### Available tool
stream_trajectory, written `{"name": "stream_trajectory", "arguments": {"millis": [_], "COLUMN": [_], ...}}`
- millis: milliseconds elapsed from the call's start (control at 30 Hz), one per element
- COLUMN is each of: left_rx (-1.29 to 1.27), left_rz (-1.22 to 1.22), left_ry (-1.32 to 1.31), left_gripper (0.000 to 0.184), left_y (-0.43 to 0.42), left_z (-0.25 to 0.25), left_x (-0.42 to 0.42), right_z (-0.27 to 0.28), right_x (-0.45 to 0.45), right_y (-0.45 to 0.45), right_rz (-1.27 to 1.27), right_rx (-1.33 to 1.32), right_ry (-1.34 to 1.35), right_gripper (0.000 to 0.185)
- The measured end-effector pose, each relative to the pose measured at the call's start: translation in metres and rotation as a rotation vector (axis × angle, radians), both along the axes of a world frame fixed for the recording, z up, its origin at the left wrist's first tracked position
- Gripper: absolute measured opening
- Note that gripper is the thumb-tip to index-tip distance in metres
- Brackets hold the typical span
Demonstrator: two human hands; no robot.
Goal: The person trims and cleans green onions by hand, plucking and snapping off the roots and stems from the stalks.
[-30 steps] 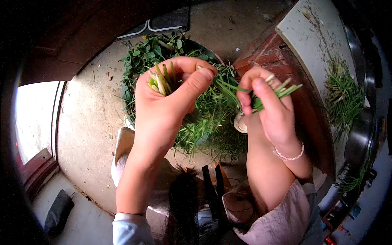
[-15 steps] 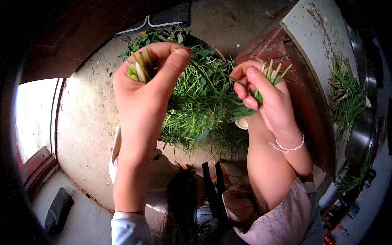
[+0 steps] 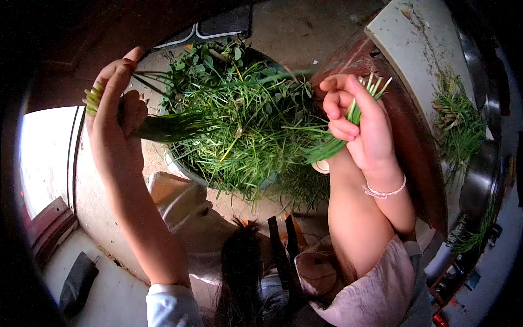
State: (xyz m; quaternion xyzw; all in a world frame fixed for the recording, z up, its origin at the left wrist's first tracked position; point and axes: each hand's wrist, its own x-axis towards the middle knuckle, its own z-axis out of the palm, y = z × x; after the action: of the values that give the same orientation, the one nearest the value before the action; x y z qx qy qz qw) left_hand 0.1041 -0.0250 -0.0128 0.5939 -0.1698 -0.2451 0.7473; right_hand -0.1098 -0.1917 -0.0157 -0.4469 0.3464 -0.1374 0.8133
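My left hand (image 3: 111, 106) is closed round a bunch of chives (image 3: 177, 126). Their pale cut ends stick out at the left, and the dark leaves trail right over the basin. A few thin blades run from its finger and thumb tips. My right hand (image 3: 366, 117) grips a smaller bunch of chives (image 3: 327, 150), white ends up, leaves hanging down to the left. Between and below the hands stands a round basin (image 3: 182, 170) heaped with loose chives (image 3: 245, 141). Broad-leaved greens (image 3: 199, 71) lie at its far side.
A reddish-brown wooden edge (image 3: 408, 147) runs along the right. Beyond it, another chive bunch (image 3: 457, 117) lies on a pale surface (image 3: 411, 43), near a shiny metal pan (image 3: 482, 171). A metal-framed item (image 3: 223, 24) stands at the back.
My left hand has swung left and away from the right hand, drawing its bunch and some thin blades across above the basin. My right hand has barely moved and still holds its bunch.
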Motion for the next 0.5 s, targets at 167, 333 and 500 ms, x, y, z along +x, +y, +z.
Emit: {"name": "stream_trajectory", "arguments": {"millis": [167, 333, 500], "left_rx": [0.215, 0.385, 0.409], "left_rz": [-0.64, -0.888, -0.91], "left_ry": [-0.306, -0.472, -0.51], "left_gripper": [0.005, 0.01, 0.011], "left_y": [-0.011, -0.029, -0.04], "left_z": [-0.004, -0.011, -0.017], "left_x": [-0.032, -0.094, -0.101], "right_z": [0.007, 0.015, 0.016], "right_x": [-0.007, -0.01, -0.009], "right_y": [-0.001, 0.007, 0.011], "right_rz": [-0.047, -0.011, 0.028], "right_rx": [0.077, 0.106, 0.12], "right_ry": [-0.168, -0.21, -0.203], "right_gripper": [0.032, 0.032, 0.031]}}
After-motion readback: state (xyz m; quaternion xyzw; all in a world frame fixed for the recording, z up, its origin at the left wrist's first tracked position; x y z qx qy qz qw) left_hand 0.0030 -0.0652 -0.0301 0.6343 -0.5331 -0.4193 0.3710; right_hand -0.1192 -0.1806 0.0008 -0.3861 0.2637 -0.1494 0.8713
